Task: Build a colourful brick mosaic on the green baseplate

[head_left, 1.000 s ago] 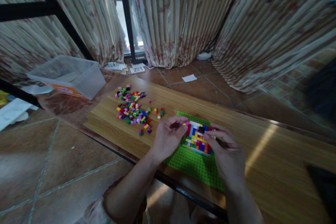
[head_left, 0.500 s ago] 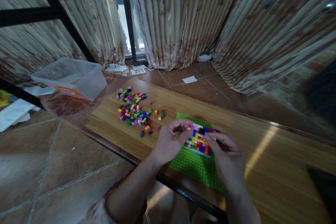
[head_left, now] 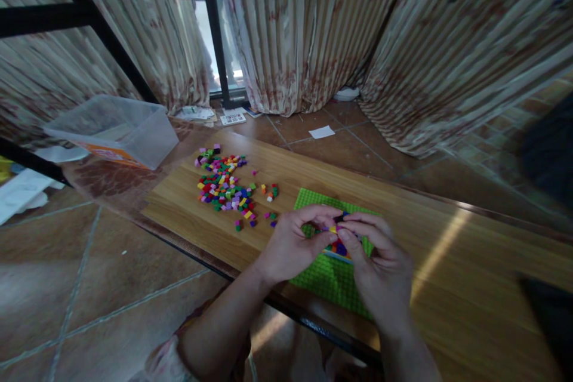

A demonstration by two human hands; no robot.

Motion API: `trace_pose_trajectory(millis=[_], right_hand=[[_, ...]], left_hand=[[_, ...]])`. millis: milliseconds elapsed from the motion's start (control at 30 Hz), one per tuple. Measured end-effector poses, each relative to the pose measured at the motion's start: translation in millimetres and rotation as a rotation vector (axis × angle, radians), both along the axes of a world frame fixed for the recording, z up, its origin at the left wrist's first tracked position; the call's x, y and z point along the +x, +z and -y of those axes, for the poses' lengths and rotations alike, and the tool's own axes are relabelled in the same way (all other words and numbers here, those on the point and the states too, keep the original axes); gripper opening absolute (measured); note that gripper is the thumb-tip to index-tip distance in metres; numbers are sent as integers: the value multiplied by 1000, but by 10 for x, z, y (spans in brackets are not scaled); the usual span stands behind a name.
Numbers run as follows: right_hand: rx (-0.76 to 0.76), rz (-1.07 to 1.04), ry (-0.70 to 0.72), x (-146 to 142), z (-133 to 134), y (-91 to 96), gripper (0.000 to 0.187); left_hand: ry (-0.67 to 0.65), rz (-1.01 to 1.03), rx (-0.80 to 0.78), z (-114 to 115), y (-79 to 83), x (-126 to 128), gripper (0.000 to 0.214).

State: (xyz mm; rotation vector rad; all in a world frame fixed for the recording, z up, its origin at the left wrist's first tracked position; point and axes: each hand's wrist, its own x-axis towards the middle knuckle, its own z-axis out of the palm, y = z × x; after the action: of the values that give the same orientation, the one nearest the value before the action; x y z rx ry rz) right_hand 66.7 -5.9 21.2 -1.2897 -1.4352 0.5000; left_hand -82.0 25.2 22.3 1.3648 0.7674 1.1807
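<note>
Over the green studded baseplate (head_left: pixel 329 283), my two hands meet fingertip to fingertip. My left hand (head_left: pixel 290 245) is closed in a pinch on small toy bricks, with a yellow brick (head_left: pixel 333 230) showing at the thumb tip. My right hand (head_left: pixel 380 262) pinches from the other side, and a bit of pink shows by its thumb. A dark brick (head_left: pixel 341 216) is partly visible between the index fingers. Below them, a block of multicoloured bricks (head_left: pixel 342 249) sits on the baseplate, mostly covered by my fingers.
A loose pile of multicoloured bricks (head_left: pixel 228 185) lies on the wooden tabletop (head_left: pixel 447 268) to the left, with several strays nearer the baseplate. A clear plastic bin (head_left: pixel 156 137) stands at the table's far left end. A dark flat object (head_left: pixel 544 316) lies at the right.
My right hand has moved left, bringing its fingertips against those of my left hand. The brick block, visible between the hands before, is now mostly covered. The view has shifted slightly.
</note>
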Motion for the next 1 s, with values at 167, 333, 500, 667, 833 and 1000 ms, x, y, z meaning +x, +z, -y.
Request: trace_pose_trajectory(millis=[167, 333, 500, 667, 833, 1000], right_hand=[[-40, -211, 15, 70, -14, 39, 4], [-12, -187, -146, 195, -47, 25, 6], [-4, 31, -173, 216, -52, -65, 9], [-17, 173, -129, 186, -79, -133, 11], [-24, 240, -159, 170, -94, -142, 13], [-22, 203, -192, 135, -97, -170, 12]], left_hand=[[-18, -21, 29, 4, 15, -23, 29], [100, 7, -21, -58, 9, -58, 28], [272, 42, -86, -118, -26, -63, 21], [284, 21, -109, -119, -31, -60, 20], [280, 0, -117, -110, -34, -65, 19], [277, -4, -115, -111, -37, -66, 20]])
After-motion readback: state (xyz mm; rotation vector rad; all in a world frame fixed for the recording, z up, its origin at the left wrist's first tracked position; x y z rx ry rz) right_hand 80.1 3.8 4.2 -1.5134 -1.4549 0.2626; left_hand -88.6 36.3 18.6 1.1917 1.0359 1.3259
